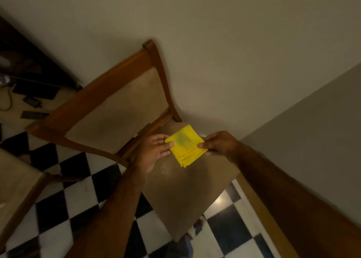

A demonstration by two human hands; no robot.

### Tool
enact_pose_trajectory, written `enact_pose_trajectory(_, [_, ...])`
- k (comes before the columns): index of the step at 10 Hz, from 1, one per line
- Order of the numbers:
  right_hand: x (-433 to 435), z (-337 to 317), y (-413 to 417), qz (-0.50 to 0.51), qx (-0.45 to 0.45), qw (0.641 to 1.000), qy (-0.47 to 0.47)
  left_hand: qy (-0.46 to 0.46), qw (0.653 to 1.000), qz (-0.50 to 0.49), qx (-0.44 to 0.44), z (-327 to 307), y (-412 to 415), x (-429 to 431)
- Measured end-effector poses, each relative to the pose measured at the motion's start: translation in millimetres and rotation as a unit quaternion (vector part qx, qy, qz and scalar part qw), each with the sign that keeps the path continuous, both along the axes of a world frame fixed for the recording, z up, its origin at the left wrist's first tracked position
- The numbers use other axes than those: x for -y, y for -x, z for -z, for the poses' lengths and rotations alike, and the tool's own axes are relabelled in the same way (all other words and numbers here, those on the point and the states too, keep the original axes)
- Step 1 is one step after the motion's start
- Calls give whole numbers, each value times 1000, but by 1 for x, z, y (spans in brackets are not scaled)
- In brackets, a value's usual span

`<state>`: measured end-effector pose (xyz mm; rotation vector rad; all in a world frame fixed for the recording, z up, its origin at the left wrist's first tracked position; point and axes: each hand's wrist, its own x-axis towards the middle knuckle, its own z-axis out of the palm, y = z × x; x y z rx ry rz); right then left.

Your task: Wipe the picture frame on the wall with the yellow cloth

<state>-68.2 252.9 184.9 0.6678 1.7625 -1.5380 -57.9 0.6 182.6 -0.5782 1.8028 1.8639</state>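
Head view: folded cloth (pixel 185 145) held over chair (pixel 187 181) seat, pinched at opposite edges by left hand (pixel 154 152) and right hand (pixel 219 143), fingers closed on it. Grey smudge on top face. Frame out of sight; wiping seemingly not begun.

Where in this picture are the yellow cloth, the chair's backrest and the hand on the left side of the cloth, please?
yellow cloth (pixel 185 144): head view, middle of the folded top face.
chair backrest (pixel 117 109): head view, padded panel.
left hand (pixel 154 150): head view, middle of the hand.
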Motion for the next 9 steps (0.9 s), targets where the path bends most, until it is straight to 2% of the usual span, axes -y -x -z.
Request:
enact_pose_trajectory(2, [22,122,-24,45,52,997,-21,29,996,-41,80,119,-27,11])
enact_pose_trajectory(3, [31,161,-35,31,53,997,-47,61,991,-48,109,157,-39,14])
enact_pose_trajectory(4, [48,210,-54,-2,50,995,-89,119,982,-44,138,208,-56,16])
enact_pose_trajectory(5, [54,232,-64,-18,42,992,-116,152,977,-47,139,230,-62,18])
enact_pose_trajectory(6, [57,244,-69,-62,1,986,-154,272,957,16,105,246,-60,14])
enact_pose_trajectory(7, [61,239,-67,-190,-45,954,-228,441,880,173,38,242,-56,10])
enact_pose_trajectory(8, [58,215,-69,-278,-117,874,-381,555,773,289,-103,216,-51,1])
enact_pose_trajectory(9, [50,197,-71,-297,-154,838,-432,553,748,317,-184,198,-47,-2])
